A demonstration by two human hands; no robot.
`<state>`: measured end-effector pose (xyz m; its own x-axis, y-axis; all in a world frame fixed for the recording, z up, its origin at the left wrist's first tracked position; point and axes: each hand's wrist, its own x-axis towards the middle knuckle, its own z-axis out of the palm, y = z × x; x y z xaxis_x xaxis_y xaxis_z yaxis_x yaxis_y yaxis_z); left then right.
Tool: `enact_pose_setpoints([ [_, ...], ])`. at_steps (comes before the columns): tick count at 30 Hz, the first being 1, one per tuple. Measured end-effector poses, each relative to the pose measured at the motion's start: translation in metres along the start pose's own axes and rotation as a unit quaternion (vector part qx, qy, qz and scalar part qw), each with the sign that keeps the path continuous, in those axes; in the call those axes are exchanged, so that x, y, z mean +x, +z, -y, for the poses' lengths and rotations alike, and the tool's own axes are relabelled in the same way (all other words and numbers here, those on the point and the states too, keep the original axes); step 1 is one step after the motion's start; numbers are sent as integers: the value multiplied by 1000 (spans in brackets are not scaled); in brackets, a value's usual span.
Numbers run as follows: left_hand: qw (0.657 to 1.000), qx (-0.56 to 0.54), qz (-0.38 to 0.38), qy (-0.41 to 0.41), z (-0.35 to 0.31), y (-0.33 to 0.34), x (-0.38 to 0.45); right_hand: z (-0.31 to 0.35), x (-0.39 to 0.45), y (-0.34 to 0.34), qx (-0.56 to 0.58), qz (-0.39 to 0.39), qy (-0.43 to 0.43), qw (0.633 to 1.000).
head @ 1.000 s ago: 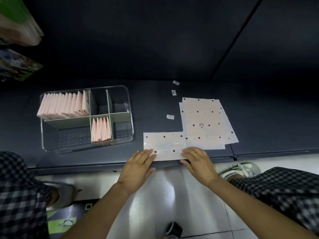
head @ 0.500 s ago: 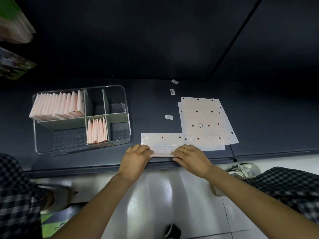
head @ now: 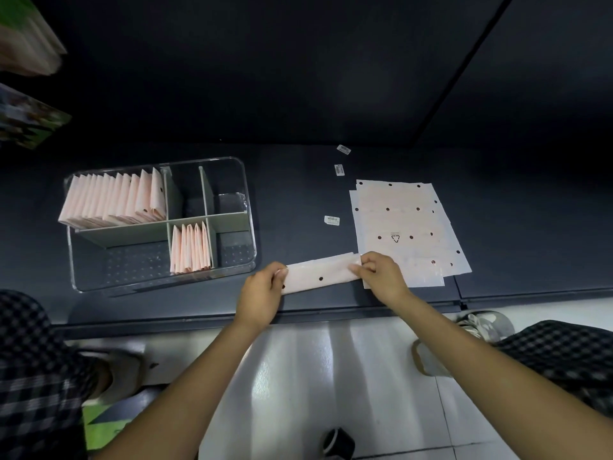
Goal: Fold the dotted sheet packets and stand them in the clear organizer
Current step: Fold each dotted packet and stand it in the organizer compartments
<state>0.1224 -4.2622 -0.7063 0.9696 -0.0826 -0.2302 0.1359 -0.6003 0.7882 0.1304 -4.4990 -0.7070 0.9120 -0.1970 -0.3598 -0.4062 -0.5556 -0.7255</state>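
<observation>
Dotted sheet packet (head: 320, 273) folded, ends hidden by left hand (head: 262, 293), right hand (head: 381, 276)

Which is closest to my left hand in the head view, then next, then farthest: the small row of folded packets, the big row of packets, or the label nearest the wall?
1. Small row of folded packets, organizer's front middle compartment.
2. Big row of packets, back left compartment.
3. Label nearest the wall, far right.

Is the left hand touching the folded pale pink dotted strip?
Touching. The head view shows the left hand pinching the folded pale pink dotted strip at its left end.
</observation>
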Motion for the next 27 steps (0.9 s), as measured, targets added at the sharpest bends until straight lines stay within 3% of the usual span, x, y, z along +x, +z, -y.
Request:
enact_pose_setpoints([
  [3,999,19,-37,5,-8,5,-4,6,9,5,-62,-5,27,998],
  [7,968,172,-107,146,-16,18,-20,11,19,7,-73,3,73,995],
  [10,939,258,-9,227,-15,32,-27,13,22,7,-76,1,90,993],
  [13,906,363,74,206,-1,39,-25,14,26,7,-76,0,105,992],
  [22,877,437,102,170,15,34,-25,16,24,10,-59,-9,121,991],
  [24,878,436,101,170,15,35,-26,21,13,14,-54,-73,100,991],
  [27,877,439,100,166,15,36,-26,29,-15,27,-15,-210,-65,975],
])
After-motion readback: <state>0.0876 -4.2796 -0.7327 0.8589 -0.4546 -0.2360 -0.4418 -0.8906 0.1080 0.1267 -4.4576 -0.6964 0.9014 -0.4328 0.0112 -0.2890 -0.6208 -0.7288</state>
